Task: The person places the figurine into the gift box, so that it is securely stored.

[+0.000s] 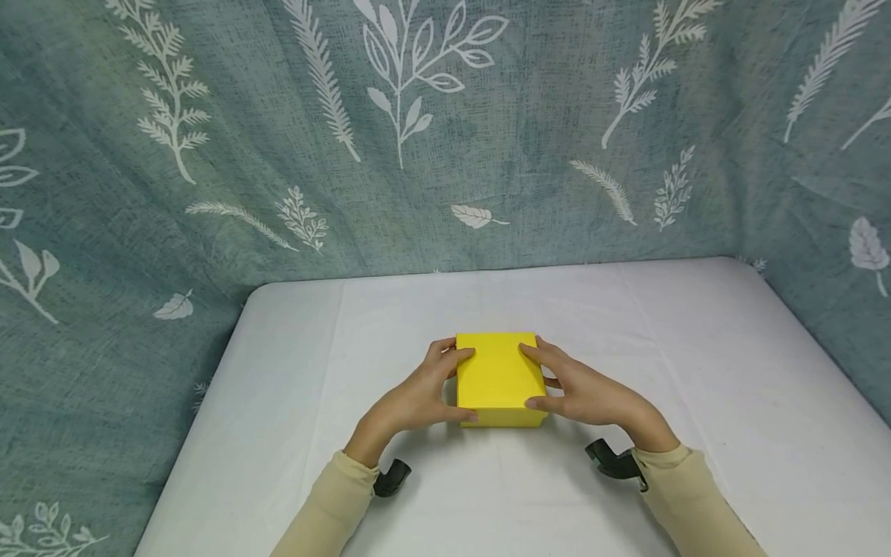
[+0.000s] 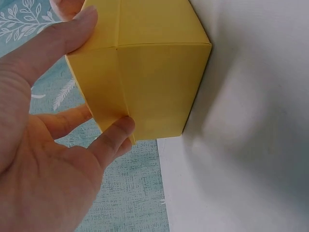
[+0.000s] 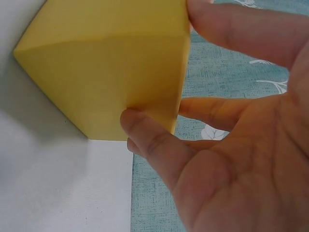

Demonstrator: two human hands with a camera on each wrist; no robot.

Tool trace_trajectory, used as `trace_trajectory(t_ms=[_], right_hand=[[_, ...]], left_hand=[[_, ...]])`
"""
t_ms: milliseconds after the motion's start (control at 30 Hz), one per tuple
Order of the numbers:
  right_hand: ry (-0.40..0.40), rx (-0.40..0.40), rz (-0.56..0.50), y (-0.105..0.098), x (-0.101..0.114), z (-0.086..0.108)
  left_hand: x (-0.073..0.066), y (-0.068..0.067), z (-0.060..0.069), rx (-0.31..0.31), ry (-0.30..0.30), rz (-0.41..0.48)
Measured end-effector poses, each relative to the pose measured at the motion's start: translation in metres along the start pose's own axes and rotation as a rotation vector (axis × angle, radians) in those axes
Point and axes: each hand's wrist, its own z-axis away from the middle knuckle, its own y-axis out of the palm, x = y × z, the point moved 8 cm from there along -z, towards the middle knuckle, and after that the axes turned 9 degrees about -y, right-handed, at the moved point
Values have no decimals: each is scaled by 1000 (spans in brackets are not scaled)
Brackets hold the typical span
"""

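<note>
A yellow box [image 1: 499, 371] sits on the white-covered table, between both hands. In the left wrist view a lid edge runs along the box [image 2: 157, 87]. My left hand [image 1: 428, 387] holds the box's left side, thumb at the front, one finger over the top edge and others against the side. From the right, my right hand [image 1: 588, 387] grips it, thumb at the near corner and a finger over the top. In the right wrist view, fingertips [image 3: 133, 121] press the side of the box. What is inside the box is hidden.
A white cloth covers the table [image 1: 292, 433]. Behind and beside it hangs a blue-green curtain [image 1: 445, 216] with white leaf prints. A dark wrist camera [image 1: 393, 478] sticks out by the left sleeve, and another camera [image 1: 614, 459] by the right.
</note>
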Motion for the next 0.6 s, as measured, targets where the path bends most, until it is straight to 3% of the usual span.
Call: trace_trajectory(t_ms=[600], right_hand=[[-6,11,-45,0,-7,0]], left_hand=[[6,2,-3,23,-33,33]])
